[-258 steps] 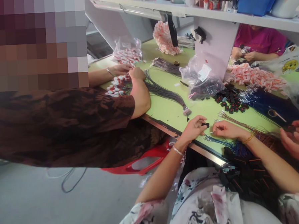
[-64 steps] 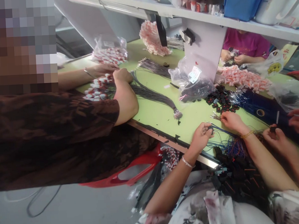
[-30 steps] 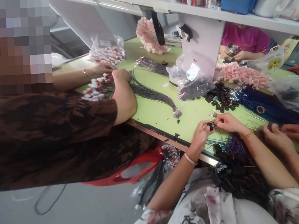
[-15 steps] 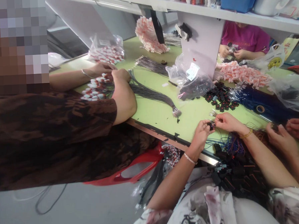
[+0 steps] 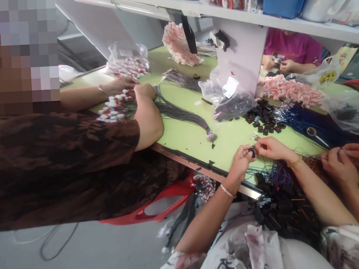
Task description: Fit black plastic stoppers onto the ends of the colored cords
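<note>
My left hand [image 5: 243, 159] pinches a small black connector [image 5: 252, 151] above the front edge of the green table. Just to its right, my right hand [image 5: 272, 148] is closed, its fingertips on a thin wire close against the connector; the fingers hide most of that wire. Bare metal wire ends [image 5: 255, 136] stick out beyond my right knuckles. Below my hands lie blue and dark wires [image 5: 279, 173], and a heap of black connectors [image 5: 287, 213] rests at my lap. More loose black connectors [image 5: 265, 116] are spread on the table beyond.
At left, a co-worker's arms [image 5: 150, 116] reach over white-and-red connectors [image 5: 116, 105]. Another person's hands [image 5: 340, 164] work close at my right; someone in magenta [image 5: 293, 48] sits opposite. A shelf [image 5: 239, 15] crosses above; a post [image 5: 241, 55] and plastic bag [image 5: 231, 93] stand ahead.
My hands stay nearly in place, with the connector turned slightly and my right fingertips closer to it. At right, the co-worker's hands have come together.
</note>
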Demonstrator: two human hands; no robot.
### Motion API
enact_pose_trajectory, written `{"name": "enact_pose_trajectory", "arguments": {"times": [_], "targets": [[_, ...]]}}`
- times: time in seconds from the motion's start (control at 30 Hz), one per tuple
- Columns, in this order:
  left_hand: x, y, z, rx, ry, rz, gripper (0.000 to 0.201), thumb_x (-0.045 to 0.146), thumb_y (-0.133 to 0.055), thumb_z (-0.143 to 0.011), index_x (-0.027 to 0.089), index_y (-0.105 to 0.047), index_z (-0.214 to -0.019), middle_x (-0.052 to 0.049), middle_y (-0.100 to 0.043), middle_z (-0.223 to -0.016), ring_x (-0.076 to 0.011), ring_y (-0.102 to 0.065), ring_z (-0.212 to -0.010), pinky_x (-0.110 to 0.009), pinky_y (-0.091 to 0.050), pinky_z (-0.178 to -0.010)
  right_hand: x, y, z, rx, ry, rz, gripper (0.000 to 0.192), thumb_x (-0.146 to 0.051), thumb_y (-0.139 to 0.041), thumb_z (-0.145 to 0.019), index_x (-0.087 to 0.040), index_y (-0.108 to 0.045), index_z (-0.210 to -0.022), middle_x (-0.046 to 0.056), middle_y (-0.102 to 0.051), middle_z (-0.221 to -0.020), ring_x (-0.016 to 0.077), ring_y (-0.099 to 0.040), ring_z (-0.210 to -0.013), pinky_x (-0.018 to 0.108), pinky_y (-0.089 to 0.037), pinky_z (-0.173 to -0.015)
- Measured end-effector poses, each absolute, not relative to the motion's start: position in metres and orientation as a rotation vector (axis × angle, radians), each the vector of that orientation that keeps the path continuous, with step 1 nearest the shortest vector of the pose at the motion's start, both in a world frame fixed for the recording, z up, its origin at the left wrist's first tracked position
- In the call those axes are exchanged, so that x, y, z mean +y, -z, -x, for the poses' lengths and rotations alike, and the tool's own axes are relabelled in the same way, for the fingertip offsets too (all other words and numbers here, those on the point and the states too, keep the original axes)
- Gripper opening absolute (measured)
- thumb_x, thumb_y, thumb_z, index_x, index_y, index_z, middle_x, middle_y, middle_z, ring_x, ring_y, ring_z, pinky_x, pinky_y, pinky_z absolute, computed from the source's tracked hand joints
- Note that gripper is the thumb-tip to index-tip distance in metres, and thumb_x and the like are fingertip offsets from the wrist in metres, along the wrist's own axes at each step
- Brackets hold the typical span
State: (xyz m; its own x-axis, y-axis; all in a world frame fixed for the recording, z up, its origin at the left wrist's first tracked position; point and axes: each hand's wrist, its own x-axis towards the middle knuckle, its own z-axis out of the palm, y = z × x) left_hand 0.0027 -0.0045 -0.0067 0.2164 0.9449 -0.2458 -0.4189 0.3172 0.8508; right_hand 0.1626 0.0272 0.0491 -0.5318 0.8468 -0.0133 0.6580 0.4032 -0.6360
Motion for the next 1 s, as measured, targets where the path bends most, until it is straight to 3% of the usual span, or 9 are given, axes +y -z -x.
{"name": "enact_pose_trajectory", "arguments": {"times": [0.43, 0.67, 1.0], "targets": [[-0.005, 0.006, -0.004, 0.881, -1.081, -0.721, 0.024, 0.023, -0.067, -0.070, 0.017, -0.054, -0.089, -0.003, -0.060, -0.086, -0.0122, -0.058, -0.077, -0.027, -0.050, -0.070, 0.028, -0.048, -0.163, -2.324, -0.865, 1.296, 0.015, -0.021, -0.050, -0.077, -0.016, -0.052, -0.063, -0.004, -0.048, -0.055, 0.0087, -0.039, -0.051, 0.020, -0.028, -0.051], [-0.004, 0.003, -0.001, 0.880, -1.035, -0.717, 0.026, 0.026, -0.066, -0.072, 0.017, -0.058, -0.096, -0.002, -0.059, -0.084, -0.0106, -0.059, -0.072, -0.023, -0.046, -0.067, 0.032, -0.048, -0.170, -1.986, -0.836, 1.386, 0.017, -0.029, -0.052, -0.083, -0.016, -0.060, -0.077, 0.001, -0.062, -0.073, 0.0123, -0.050, -0.065, 0.022, -0.037, -0.058], [-0.004, 0.008, -0.001, 0.889, -1.041, -0.786, 0.030, 0.033, -0.070, -0.071, 0.016, -0.058, -0.092, -0.002, -0.060, -0.084, -0.0111, -0.060, -0.071, -0.025, -0.046, -0.067, 0.036, -0.029, -0.170, -1.915, -0.801, 1.440, 0.016, -0.025, -0.052, -0.084, -0.017, -0.065, -0.077, 0.004, -0.065, -0.072, 0.0126, -0.053, -0.066, 0.025, -0.041, -0.060]]}}
